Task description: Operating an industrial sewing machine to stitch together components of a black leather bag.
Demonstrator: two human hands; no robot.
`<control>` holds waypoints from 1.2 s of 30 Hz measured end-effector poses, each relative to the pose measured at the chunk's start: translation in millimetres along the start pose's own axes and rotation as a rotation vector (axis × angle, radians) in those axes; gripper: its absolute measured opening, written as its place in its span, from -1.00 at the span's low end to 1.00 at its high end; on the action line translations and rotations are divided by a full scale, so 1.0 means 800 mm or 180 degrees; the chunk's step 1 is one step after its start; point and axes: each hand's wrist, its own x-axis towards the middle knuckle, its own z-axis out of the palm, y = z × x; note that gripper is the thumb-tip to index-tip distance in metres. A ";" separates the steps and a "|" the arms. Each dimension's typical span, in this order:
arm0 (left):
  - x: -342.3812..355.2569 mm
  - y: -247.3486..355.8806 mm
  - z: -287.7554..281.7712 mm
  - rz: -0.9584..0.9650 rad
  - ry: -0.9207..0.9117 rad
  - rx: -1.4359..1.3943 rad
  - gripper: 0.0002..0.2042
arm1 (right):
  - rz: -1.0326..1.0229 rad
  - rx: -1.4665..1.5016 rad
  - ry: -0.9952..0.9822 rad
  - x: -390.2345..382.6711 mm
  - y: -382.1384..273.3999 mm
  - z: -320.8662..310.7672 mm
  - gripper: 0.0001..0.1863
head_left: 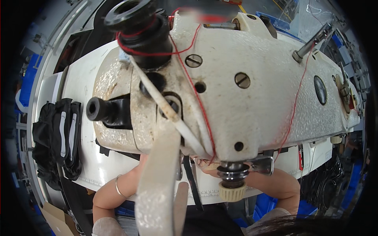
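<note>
**Mia:** What filled up most of the view?

**Tom:** A big cream sewing machine point(252, 90). We looked down on its top, very close. A red thread point(197, 94) ran across it, from the black knob point(136, 23) at about 11 o'clock down toward the needle end near 6 o'clock.

**Mia:** Where were the person's hands?

**Tom:** Both were tucked under the machine head. The left forearm point(114, 192) came up from about 7 o'clock and had a thin bracelet point(118, 187) on the wrist. The hand itself went behind the machine, so I could not see it.

**Mia:** Was it holding something?

**Tom:** I could not tell. The fingers were hidden.

**Mia:** And the other side?

**Tom:** The right forearm point(275, 185) came in from about 5 o'clock. It reached toward the middle, under the ribbed cream knob point(232, 190). A tiny bit of the right hand point(206, 164) peeked out just below the red thread, but I could not tell if it was open or closed.

**Mia:** What else was there?

**Tom:** A white table point(86, 129) sat under the machine. At 9 o'clock, on its left edge, lay a pile of black cloth pieces point(59, 137) with pale stripes. A black strap point(193, 181) hung down near 6 o'clock, just beside the hidden hands. More dark stuff sat at about 4 o'clock, too blurry to name.
</note>
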 end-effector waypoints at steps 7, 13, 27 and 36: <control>0.005 0.001 -0.005 -0.1063 0.0235 -0.1169 -0.68 | 0.0696 0.0760 0.0183 0.015 -0.001 -0.023 -0.85; -0.022 0.006 -0.015 -0.2082 0.0431 -0.2390 -0.68 | -0.0152 -0.0588 -0.0128 0.009 0.004 -0.026 -0.95; 0.040 0.026 -0.007 -0.4580 0.0866 -0.5174 -0.68 | -0.0457 -0.0867 -0.0581 0.004 0.003 -0.027 -0.86; 0.040 0.029 -0.039 -0.4676 0.0730 -0.4897 -0.77 | -0.0340 -0.0983 -0.0108 0.019 0.003 -0.027 -0.92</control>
